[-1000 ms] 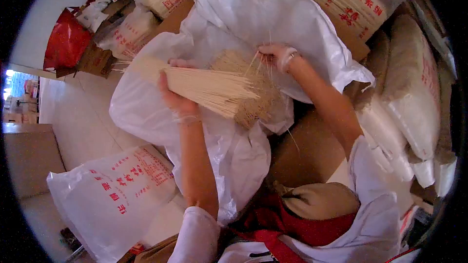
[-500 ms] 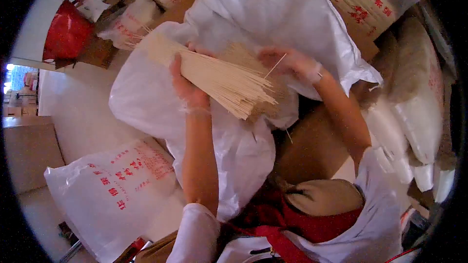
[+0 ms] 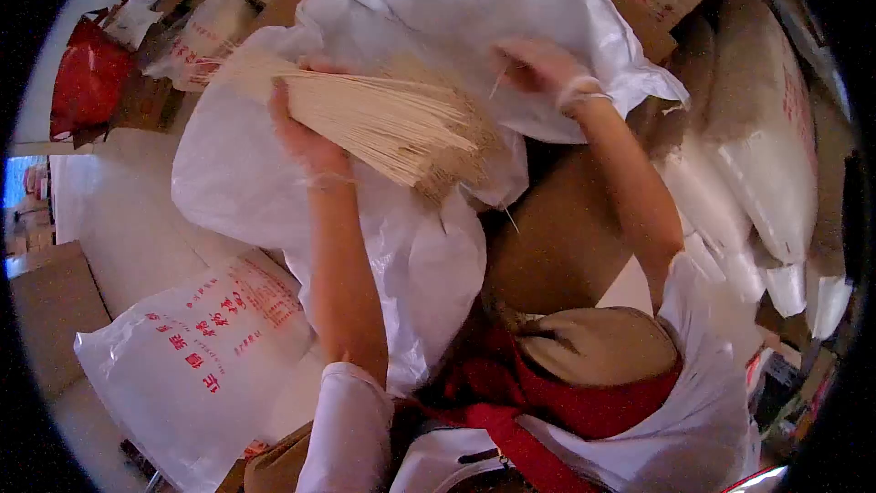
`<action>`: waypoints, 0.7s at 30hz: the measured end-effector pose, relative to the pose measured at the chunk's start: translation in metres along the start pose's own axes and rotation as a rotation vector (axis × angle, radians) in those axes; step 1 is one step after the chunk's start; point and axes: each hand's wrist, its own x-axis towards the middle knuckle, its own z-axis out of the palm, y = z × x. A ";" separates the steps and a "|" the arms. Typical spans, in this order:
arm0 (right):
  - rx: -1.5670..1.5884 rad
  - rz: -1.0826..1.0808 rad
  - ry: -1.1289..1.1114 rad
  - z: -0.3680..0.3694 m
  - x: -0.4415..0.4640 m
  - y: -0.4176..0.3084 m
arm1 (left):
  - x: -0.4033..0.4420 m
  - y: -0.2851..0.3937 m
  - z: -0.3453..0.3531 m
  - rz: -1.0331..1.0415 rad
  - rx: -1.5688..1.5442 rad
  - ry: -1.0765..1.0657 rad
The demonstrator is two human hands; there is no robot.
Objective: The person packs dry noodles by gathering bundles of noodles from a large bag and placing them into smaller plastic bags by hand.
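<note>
Head: left hand (image 3: 315, 144) grips sticks (image 3: 379, 114); right hand (image 3: 546, 69), hold unclear; bag (image 3: 155, 402) bears Chinese characters (image 3: 193, 361).

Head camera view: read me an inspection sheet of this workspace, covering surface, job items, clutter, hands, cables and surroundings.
Surface: pale floor at left; large white sack spread open below the hands.
Job items: bundle of thin sticks, ends fanned, above the sack.
Clutter: one stray stick pokes out near the sack's edge; printed white bag lies at lower left.
Hands: left hand grips the bundle; right hand is apart from it, blurred, its grip unclear.
Cables: nothing clearly seen.
Surroundings: clear-wrapped packs at right, red bag at upper left.
</note>
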 end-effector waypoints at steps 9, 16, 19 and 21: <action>-0.494 0.069 -0.355 0.073 -0.047 -0.008 | -0.005 0.008 -0.001 -0.041 -0.150 -0.061; -0.411 0.189 -0.396 0.079 -0.072 -0.036 | -0.009 -0.008 0.000 -0.011 -0.033 -0.018; -0.287 0.304 -0.334 0.054 -0.071 -0.065 | -0.017 -0.005 0.012 -0.036 -0.084 0.014; -0.287 0.302 -0.318 0.038 -0.059 -0.081 | -0.023 -0.002 0.021 -0.022 -0.111 0.070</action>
